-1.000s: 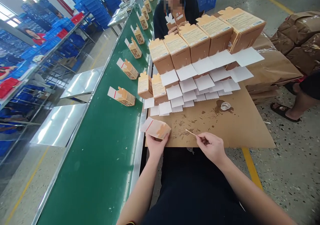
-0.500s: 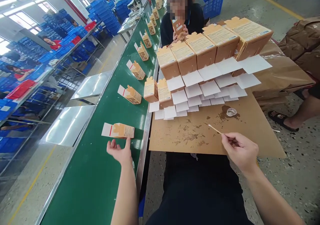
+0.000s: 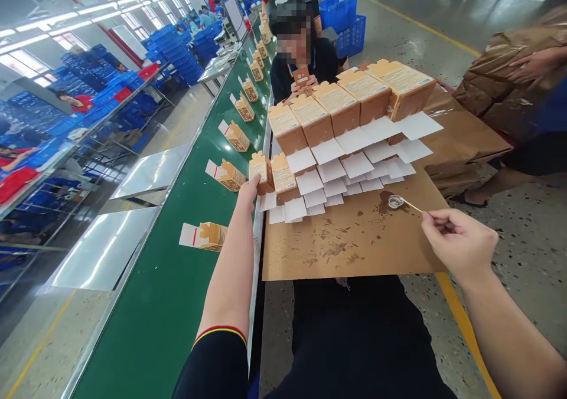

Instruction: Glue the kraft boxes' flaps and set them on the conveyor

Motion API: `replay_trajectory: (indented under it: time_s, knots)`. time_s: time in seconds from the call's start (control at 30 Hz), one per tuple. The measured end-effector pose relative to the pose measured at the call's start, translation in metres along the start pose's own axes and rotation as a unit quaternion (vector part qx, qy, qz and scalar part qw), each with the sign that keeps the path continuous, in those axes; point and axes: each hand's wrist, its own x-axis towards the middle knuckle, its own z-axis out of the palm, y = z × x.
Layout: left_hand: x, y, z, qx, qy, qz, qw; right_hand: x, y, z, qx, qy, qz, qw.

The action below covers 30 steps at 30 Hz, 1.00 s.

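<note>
The left hand (image 3: 250, 187) reaches to the small carton (image 3: 259, 170) at the tabletop (image 3: 354, 251) edge, fingers closing on it. The right hand (image 3: 458, 242) pinches a thin stick (image 3: 411, 206), its tip in the small glue dish (image 3: 395, 201).

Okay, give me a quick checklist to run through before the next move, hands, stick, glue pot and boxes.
1. Left hand on the nearest upright box at the stack's left end: ok, fingers touch it; a closed grip cannot be told.
2. Right hand pinching the thin stick: ok.
3. Stick tip at the small clear pot: ok, it reaches the pot.
4. Glue on the tip: cannot tell, too small.
5. Cardboard sheet in front of the person: ok, flat, stained with smears.
6. Last box on the green belt: ok, lying flat with white flap out, apart from both hands.
</note>
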Motion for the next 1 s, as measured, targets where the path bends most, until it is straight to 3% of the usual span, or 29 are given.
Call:
replay_trajectory:
  time_s: [0.1, 0.2, 0.27, 0.37, 0.5, 0.67, 0.77, 0.87, 1.0]
  knots:
    - [-0.014, -0.004, -0.003, -0.012, -0.004, -0.027, 1.0, 0.008, 0.001, 0.0, -0.043, -0.044, 0.011, 0.998]
    - [-0.053, -0.017, -0.031, -0.109, 0.018, 0.025, 0.994, 0.016, 0.007, 0.003, -0.069, -0.099, 0.04, 0.992]
    - [-0.089, -0.031, -0.053, -0.177, 0.0, 0.047, 0.983, 0.021, 0.01, 0.008, -0.078, -0.126, 0.047, 0.988]
    - [-0.147, -0.056, -0.074, -0.215, -0.069, -0.007, 0.974, 0.026, 0.014, 0.016, -0.084, -0.168, 0.039, 0.981]
    - [-0.202, -0.089, -0.069, -0.208, -0.104, -0.085, 0.969, 0.029, 0.019, 0.02, -0.093, -0.193, 0.032, 0.976]
    - [-0.214, -0.106, -0.05, -0.175, -0.108, -0.115, 0.972, 0.025, 0.02, 0.009, -0.063, -0.118, 0.01, 0.991]
    - [-0.209, -0.106, -0.045, -0.155, -0.108, -0.113, 0.975, 0.004, -0.001, 0.008, -0.004, -0.09, 0.001, 0.996]
    - [-0.208, -0.106, -0.041, -0.141, -0.104, -0.107, 0.979, -0.039, -0.037, 0.024, 0.098, -0.157, -0.017, 0.983]
    - [-0.211, -0.109, -0.034, -0.124, -0.073, -0.074, 0.987, -0.101, -0.077, 0.058, 0.203, -0.292, -0.083, 0.931]
